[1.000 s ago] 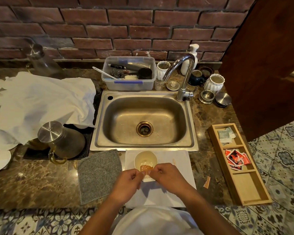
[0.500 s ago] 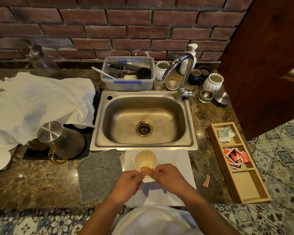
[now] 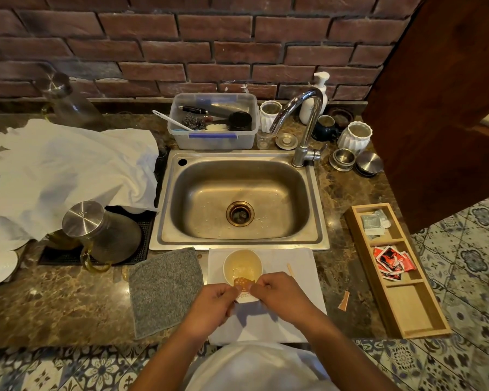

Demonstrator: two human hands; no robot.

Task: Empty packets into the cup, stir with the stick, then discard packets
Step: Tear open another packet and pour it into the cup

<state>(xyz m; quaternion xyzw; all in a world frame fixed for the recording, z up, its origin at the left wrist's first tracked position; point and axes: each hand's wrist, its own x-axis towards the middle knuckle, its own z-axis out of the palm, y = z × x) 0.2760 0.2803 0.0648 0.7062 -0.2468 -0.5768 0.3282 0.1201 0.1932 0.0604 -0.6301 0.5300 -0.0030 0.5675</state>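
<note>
1. Two hands at work over the white cloth mat [image 3: 299, 263] at the near edge of the brown marbled tabletop [image 3: 54, 303], just in front of the steel sink [image 3: 237, 198].
2. My left hand [image 3: 209, 306] and right hand [image 3: 280, 294] both pinch a small orange-and-white paper packet [image 3: 244, 287], one on each side, fingers curled closed on it.
3. Packet sits at the near rim of the cream paper cup [image 3: 242, 265]; its orange top end hangs over the cup's mouth. Cannot tell whether it is torn open.
4. Cup stands upright on the mat, a little pale liquid or residue at the bottom.
5. Thin wooden stir stick [image 3: 290, 268] lies on the mat just right of the cup, partly hidden by my right hand.
6. Small torn orange paper scrap [image 3: 344, 301] on the tabletop, right of the mat, apart from it.
7. Long wooden tray with compartments [image 3: 407, 314] further right: grey-white sachets [image 3: 374, 222] in the far compartment, red-and-black sachets [image 3: 393, 261] in the next one.
8. Grey textured cloth pad [image 3: 164, 289] lies flat just left of the mat.
9. Glass carafe with a steel lid [image 3: 102, 232] on a black drip mat to the left, a large white cloth [image 3: 68, 173] bunched behind it.
10. Behind the sink: clear plastic tub [image 3: 212, 136] of utensils, chrome tap [image 3: 302, 122], white ribbed jars and steel cups.
</note>
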